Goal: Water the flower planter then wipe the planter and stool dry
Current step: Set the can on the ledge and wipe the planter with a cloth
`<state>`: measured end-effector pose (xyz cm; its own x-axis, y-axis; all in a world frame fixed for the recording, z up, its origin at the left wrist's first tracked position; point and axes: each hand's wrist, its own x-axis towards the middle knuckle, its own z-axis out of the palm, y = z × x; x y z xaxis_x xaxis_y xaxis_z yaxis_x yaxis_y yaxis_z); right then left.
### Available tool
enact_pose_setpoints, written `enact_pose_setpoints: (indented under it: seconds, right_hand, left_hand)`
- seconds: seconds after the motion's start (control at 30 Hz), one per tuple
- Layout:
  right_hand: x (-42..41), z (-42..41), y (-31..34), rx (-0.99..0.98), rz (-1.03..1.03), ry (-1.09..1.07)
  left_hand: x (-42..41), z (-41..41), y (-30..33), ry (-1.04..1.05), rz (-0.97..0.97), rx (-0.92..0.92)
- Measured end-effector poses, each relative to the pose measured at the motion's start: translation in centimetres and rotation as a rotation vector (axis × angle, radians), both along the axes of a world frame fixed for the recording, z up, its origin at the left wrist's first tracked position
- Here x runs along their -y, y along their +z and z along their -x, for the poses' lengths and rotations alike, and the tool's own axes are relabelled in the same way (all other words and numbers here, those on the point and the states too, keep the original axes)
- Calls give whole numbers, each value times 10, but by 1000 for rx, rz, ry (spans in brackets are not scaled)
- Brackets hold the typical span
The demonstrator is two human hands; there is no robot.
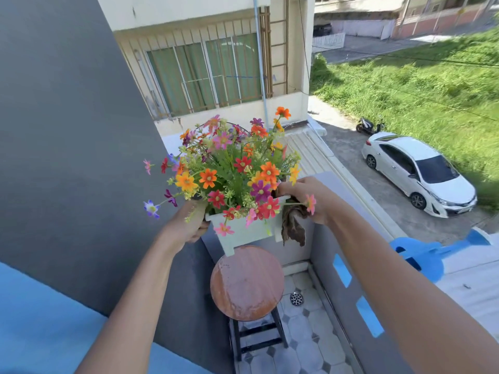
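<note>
Hands grip a white flower planter [243, 233] by its two ends, holding it in the air above a round wooden stool [247, 283] on the tiled balcony floor [310, 344]. Left hand [189, 225] has its fingers wrapped around the left end; right hand [310, 198] has its fingers closed on the right rim together with a brown cloth [293, 225] that hangs down. Stool's seat shows pale wet-looking streaks.
</note>
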<state>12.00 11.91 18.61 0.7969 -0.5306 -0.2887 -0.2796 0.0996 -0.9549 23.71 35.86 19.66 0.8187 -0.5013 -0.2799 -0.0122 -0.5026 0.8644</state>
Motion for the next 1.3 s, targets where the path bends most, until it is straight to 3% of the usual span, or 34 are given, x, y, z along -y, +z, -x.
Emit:
enact_pose_setpoints:
  seconds: [0.07,0.2,0.27,0.33,0.53,0.73,0.9,1.07,1.2,1.3]
  right_hand:
    - [-6,-3,-6,55,56,-40]
    - [-16,-3,-12,211,-47,-176]
    - [-18,-5,-23,248,-77,-268]
    - [-25,-5,-30,292,-115,-310]
    - [-51,-13,-43,278,-33,-394]
    - [-85,-6,-43,257,122,-388]
    - [-101,-4,-46,319,52,-297]
    - [-111,0,-43,381,-121,-178]
    - [-91,-13,-44,385,196,-221]
    - [-63,-22,-40,329,315,-321]
  left_hand:
    - [1,1,-3,45,68,-35]
    - [6,14,-13,153,223,-181]
    - [11,21,-21,286,250,-138]
    - [17,28,-31,351,198,-13]
    - [33,59,-31,159,8,146]
    - [48,65,-18,110,-41,97]
    - [45,64,-23,159,-125,-10]
    - [40,54,-14,261,204,-207]
    - [31,54,-2,213,295,-292]
    - [27,60,-1,210,339,-336]
